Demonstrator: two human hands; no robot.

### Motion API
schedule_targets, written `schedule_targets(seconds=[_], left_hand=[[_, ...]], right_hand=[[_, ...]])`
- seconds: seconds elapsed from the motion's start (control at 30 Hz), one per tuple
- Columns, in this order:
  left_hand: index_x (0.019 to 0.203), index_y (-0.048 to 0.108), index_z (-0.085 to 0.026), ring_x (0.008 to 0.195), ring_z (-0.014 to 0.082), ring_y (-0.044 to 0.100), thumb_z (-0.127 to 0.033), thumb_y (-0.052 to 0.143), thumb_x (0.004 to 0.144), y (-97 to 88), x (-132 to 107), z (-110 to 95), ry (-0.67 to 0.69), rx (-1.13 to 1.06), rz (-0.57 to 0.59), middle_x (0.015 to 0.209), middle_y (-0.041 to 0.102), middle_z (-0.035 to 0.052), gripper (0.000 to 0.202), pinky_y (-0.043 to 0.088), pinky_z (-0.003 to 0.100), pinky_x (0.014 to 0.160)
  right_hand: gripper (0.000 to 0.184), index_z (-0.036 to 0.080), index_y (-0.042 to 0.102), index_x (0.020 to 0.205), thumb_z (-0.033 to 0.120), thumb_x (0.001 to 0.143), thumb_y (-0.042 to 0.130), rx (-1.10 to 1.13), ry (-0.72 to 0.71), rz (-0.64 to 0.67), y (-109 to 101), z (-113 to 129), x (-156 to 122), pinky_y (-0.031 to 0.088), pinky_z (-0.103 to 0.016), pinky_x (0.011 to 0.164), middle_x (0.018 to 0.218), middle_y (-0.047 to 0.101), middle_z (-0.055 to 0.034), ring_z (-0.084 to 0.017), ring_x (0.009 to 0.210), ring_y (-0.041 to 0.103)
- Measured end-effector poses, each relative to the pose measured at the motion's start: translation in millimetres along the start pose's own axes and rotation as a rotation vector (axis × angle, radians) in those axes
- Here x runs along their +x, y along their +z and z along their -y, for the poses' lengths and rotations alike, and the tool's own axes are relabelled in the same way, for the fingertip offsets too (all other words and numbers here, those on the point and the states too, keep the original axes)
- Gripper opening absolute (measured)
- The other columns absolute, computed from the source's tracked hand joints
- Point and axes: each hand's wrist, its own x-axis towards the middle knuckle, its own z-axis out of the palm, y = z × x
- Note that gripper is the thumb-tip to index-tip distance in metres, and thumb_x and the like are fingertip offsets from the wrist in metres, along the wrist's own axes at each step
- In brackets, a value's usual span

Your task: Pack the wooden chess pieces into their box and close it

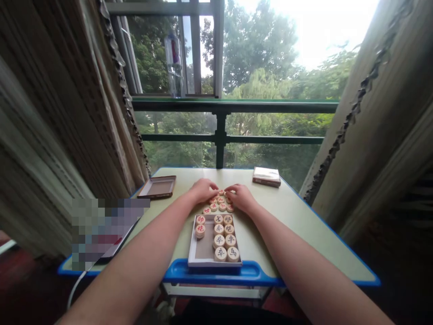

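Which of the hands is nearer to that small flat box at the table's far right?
Right. The right hand lies on the loose round pieces, just left of the small flat box; the left hand sits across the pile, farther left.

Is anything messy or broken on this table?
Nothing looks broken or spilled. The box at the table's near edge is only partly filled, and a bunch of round pieces lies loose just beyond it, between the left hand and the right hand.
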Motion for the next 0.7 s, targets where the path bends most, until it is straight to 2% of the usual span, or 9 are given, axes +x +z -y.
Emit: schedule_targets(seconds=[0.07,0.1,0.2,0.3,0.47,0.6,0.7], left_hand=[[0.085,0.071,-0.016,0.086,0.0219,0.057,-0.034,0.056,0.069,-0.4,-2.7,2.4,0.051,0.050,-0.122,0.091,0.066,0.0096,0.028,0.041,0.029,0.081],[0.083,0.071,-0.016,0.086,0.0221,0.057,-0.035,0.057,0.068,-0.9,-4.2,3.2,0.054,0.047,-0.128,0.090,0.066,0.0097,0.028,0.041,0.029,0.081],[0.078,0.072,-0.016,0.078,0.0216,0.058,-0.039,0.062,0.063,-1.5,-8.6,5.7,0.001,-0.031,-0.014,0.082,0.066,0.0090,0.029,0.043,0.028,0.074],[0.077,0.072,-0.016,0.076,0.0214,0.059,-0.043,0.063,0.061,-0.1,-10.8,8.8,-0.044,-0.064,0.028,0.082,0.067,0.0089,0.033,0.043,0.028,0.073],[0.081,0.072,-0.015,0.079,0.0201,0.059,-0.041,0.062,0.063,2.3,-11.1,9.4,-0.065,-0.142,0.031,0.086,0.067,0.0088,0.033,0.044,0.025,0.073],[0.105,0.063,-0.013,0.059,0.0135,0.056,-0.036,0.058,0.069,-0.7,-13.6,3.8,-0.211,-0.275,0.053,0.088,0.066,0.0092,0.043,0.042,0.023,0.052],[0.103,0.063,-0.012,0.053,0.0108,0.051,-0.034,0.059,0.067,-4.8,-16.0,0.7,-0.251,-0.318,0.147,0.082,0.065,0.0085,0.042,0.035,0.020,0.044]], right_hand=[[0.027,0.020,0.068,0.094,0.027,0.076,0.049,-0.038,0.080,-0.030,-6.3,0.1,1.2,0.039,-0.027,0.082,0.094,0.064,-0.0073,-0.018,0.089,0.055],[0.027,0.019,0.069,0.092,0.030,0.074,0.052,-0.081,0.139,-0.026,-10.2,0.3,1.6,0.039,-0.028,0.080,0.092,0.065,-0.0081,-0.020,0.088,0.056],[0.030,0.023,0.071,0.085,0.043,0.070,0.054,-0.130,0.254,0.082,-21.4,1.8,1.0,0.040,-0.032,0.074,0.085,0.067,-0.0072,-0.024,0.085,0.055],[0.031,0.026,0.071,0.085,0.047,0.067,0.057,-0.108,0.214,0.168,-26.6,4.2,-2.3,0.040,-0.031,0.071,0.084,0.067,-0.0054,-0.024,0.085,0.055],[0.027,0.023,0.070,0.087,0.038,0.069,0.056,-0.014,0.211,0.145,-24.5,4.2,-4.9,0.042,-0.026,0.068,0.085,0.068,-0.0045,-0.019,0.080,0.056],[0.026,0.019,0.068,0.086,0.035,0.068,0.058,0.045,0.215,0.200,-27.1,3.2,-6.1,0.041,-0.023,0.061,0.084,0.068,-0.0054,-0.016,0.072,0.058],[0.033,0.018,0.068,0.084,0.044,0.067,0.059,0.048,0.189,0.232,-30.9,5.5,-9.0,0.040,-0.023,0.057,0.081,0.068,-0.0065,-0.016,0.068,0.058]])
